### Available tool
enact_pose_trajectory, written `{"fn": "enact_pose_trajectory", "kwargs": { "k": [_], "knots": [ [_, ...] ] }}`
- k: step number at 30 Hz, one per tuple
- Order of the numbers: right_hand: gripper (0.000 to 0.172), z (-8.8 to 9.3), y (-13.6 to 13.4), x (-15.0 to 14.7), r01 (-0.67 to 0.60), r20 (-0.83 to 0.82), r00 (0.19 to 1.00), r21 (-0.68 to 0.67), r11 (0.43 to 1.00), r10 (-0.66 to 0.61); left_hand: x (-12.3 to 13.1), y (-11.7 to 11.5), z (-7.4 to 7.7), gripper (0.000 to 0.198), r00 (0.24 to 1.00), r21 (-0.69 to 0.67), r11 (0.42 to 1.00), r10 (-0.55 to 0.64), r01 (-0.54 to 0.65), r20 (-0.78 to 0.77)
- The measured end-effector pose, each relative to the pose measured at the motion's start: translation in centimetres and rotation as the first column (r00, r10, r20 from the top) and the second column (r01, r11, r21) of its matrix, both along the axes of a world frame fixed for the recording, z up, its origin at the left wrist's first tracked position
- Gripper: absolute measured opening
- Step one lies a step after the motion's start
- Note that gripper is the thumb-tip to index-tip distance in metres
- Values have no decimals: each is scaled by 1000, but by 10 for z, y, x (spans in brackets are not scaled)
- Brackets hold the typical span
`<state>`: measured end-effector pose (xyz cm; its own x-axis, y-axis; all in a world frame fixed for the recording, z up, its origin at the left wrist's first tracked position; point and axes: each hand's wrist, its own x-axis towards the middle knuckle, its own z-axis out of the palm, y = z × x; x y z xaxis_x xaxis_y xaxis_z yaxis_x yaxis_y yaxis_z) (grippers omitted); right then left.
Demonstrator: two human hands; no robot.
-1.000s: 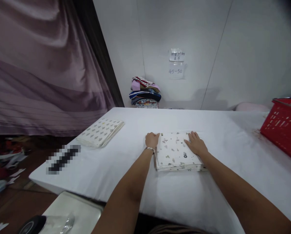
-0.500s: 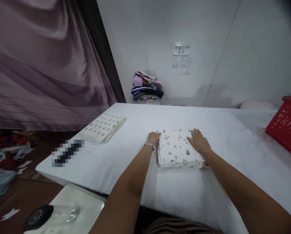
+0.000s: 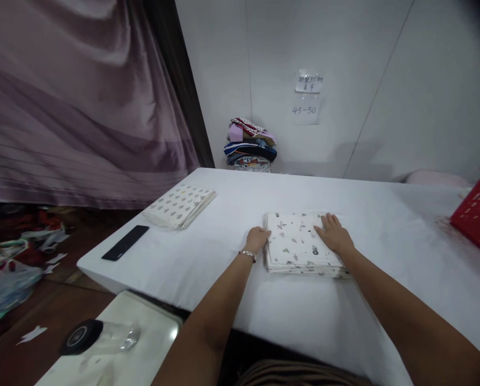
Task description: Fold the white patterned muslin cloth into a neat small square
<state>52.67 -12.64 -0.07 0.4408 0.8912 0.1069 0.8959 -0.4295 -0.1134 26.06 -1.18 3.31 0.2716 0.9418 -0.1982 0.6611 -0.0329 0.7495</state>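
A folded white cloth (image 3: 296, 244) printed with small grey-green figures lies in several layers on the white-covered table (image 3: 232, 300). At its left edge is my left hand (image 3: 257, 240), its fingers curled and its thumb on the side of the stack; the fingertips are partly hidden. My right hand (image 3: 335, 235) rests flat on the cloth's upper right part, fingers stretched out. Further left lies another folded cloth (image 3: 179, 205), white with grey heart-like marks, apart from both hands.
A black phone-like slab (image 3: 125, 243) lies at the table's left edge. A clear bottle with a black lid (image 3: 81, 336) sits on a pale surface below. Behind the table is a pile of folded fabrics (image 3: 251, 145). A red basket (image 3: 479, 209) stands at the right.
My left hand has slid slightly down along the cloth's left edge. My right hand stays flat on top. The whole view has shifted a little, with things appearing further right.
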Motion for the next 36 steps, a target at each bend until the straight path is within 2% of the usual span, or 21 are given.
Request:
{"fn": "enact_pose_trajectory", "kwargs": {
  "k": [7,11,21,24,28,32,36],
  "knots": [
    [63,-2,0,0,4,7,1000,17,1000,-4,0,-10,1,25,999,25,999,38,-38,7],
    [63,-1,0,0,-2,5,1000,19,1000,2,-2,-18,1,26,1000,40,999,4,-3,-24],
    [67,5,-1,2,11,-34,999,-45,999,-12,-6,-21,6,28,1000,-45,999,-1,0,-16],
    [66,6,-1,1,13,-40,999,-42,999,-15,-14,-31,9,32,1000,-1,1000,-2,2,22],
    [66,6,0,1,21,-39,999,-32,999,-23,-26,-51,10,27,999,98,995,15,-19,42],
    [65,6,-1,1,18,-43,999,-30,999,-19,-33,-68,2,29,999,137,990,-34,30,28],
    [65,6,-2,-1,21,-50,999,-34,999,-22,-31,-73,-4,32,998,134,989,-62,62,-10]
  ]
}}
